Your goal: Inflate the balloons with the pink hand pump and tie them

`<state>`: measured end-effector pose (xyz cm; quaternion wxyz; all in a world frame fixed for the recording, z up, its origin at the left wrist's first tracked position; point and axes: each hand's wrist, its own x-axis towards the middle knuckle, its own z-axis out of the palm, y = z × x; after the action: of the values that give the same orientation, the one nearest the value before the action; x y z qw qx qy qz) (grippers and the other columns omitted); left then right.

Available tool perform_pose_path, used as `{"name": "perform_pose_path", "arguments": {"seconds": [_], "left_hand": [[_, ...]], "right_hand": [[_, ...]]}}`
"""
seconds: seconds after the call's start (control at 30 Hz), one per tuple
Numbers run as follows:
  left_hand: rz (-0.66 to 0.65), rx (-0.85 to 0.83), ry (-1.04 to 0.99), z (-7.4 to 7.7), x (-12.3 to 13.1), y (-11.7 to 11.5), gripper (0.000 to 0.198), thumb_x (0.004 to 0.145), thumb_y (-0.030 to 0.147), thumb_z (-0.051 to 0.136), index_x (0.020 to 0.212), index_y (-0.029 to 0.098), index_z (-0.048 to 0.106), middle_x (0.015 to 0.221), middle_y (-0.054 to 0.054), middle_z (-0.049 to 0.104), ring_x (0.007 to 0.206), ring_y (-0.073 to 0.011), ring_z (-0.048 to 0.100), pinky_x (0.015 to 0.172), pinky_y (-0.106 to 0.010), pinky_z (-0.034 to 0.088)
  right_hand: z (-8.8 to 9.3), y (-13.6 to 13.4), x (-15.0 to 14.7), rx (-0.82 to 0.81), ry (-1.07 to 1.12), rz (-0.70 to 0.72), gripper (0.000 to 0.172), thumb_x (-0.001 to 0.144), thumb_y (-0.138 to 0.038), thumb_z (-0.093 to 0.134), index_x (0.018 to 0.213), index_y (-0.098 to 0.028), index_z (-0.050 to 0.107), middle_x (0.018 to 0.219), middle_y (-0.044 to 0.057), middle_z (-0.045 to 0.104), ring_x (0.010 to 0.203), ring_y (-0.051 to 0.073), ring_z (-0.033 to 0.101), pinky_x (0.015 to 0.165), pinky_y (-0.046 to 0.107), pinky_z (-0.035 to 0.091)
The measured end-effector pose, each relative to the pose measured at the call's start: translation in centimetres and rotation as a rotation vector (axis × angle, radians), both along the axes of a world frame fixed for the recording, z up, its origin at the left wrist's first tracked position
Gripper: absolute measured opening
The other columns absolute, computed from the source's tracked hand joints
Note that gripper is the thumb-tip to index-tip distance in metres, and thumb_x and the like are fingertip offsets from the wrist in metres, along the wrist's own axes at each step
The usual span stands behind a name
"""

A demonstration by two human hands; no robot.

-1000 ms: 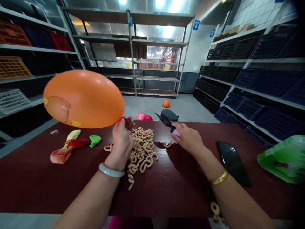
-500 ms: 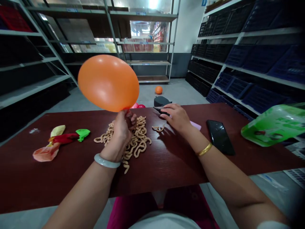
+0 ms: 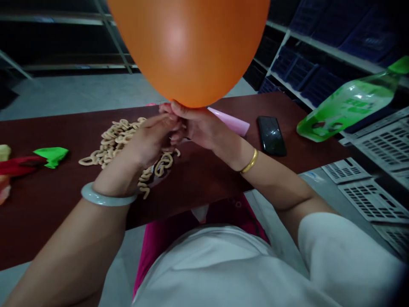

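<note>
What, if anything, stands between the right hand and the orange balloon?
Nothing visible: the right hand is at the lower end of the orange balloon, close against the left hand. The balloon's neck is hidden.

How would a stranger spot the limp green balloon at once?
Start with the dark reddish-brown table and find the heap of tan curls partly hidden by the left hand. Left of that heap in the picture lies the green balloon, uninflated. Its bright green sets it apart from the limp red balloon and pale yellow one at the left edge.
</note>
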<state>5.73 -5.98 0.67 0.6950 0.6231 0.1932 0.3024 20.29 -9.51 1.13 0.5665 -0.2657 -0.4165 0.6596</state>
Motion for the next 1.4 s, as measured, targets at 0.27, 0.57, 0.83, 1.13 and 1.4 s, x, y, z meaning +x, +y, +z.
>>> {"name": "perform_pose_path", "arguments": {"seconds": [0.27, 0.57, 0.83, 1.13, 1.4], "left_hand": [[0.177, -0.012, -0.036, 0.9, -0.5, 0.5, 0.019, 0.078, 0.033, 0.07, 0.073, 0.016, 0.062, 0.062, 0.0, 0.051, 0.052, -0.0101, 0.046, 0.043, -0.02, 0.03], [0.393, -0.118, -0.283, 1.4, -1.9, 1.9, 0.025, 0.081, 0.028, 0.066, 0.061, 0.017, 0.056, 0.053, 0.003, 0.044, 0.044, -0.007, 0.038, 0.037, -0.019, 0.025], [0.476, -0.239, -0.492, 2.5, -4.0, 3.3, 0.015, 0.08, 0.024, 0.07, 0.073, 0.02, 0.058, 0.06, 0.003, 0.051, 0.049, -0.0066, 0.048, 0.039, -0.017, 0.033], [0.56, -0.209, -0.504, 2.0, -4.7, 4.4, 0.017, 0.078, 0.027, 0.07, 0.071, 0.02, 0.057, 0.061, 0.003, 0.05, 0.051, -0.0063, 0.047, 0.039, -0.017, 0.031], [0.547, -0.19, -0.492, 1.8, -4.7, 4.5, 0.019, 0.076, 0.029, 0.071, 0.071, 0.019, 0.056, 0.059, 0.003, 0.049, 0.049, -0.0075, 0.045, 0.037, -0.018, 0.028]], "right_hand": [[1.9, 1.6, 0.4, -0.016, -0.104, 0.003, 0.013, 0.096, -0.024, 0.053, 0.09, -0.015, 0.061, 0.068, -0.004, 0.061, 0.064, 0.009, 0.058, 0.066, 0.022, 0.05], [1.5, 4.0, 1.9, 0.172, -0.875, -0.024, 0.025, 0.085, -0.041, 0.064, 0.081, -0.017, 0.068, 0.074, 0.0, 0.066, 0.065, 0.01, 0.056, 0.062, 0.023, 0.043], [-2.7, 4.4, 2.4, 0.385, -1.693, -0.285, 0.02, 0.076, -0.034, 0.075, 0.092, -0.023, 0.075, 0.098, 0.006, 0.07, 0.091, 0.021, 0.061, 0.076, 0.028, 0.041], [-1.9, 2.2, -0.8, 0.62, -1.661, -0.133, 0.014, 0.07, -0.036, 0.08, 0.073, -0.024, 0.074, 0.082, 0.002, 0.068, 0.083, 0.02, 0.058, 0.074, 0.03, 0.038], [-2.2, 1.5, -0.6, 0.514, -1.461, -0.104, 0.007, 0.071, -0.017, 0.072, 0.066, -0.02, 0.068, 0.078, 0.005, 0.066, 0.074, 0.019, 0.057, 0.07, 0.031, 0.041]]}}
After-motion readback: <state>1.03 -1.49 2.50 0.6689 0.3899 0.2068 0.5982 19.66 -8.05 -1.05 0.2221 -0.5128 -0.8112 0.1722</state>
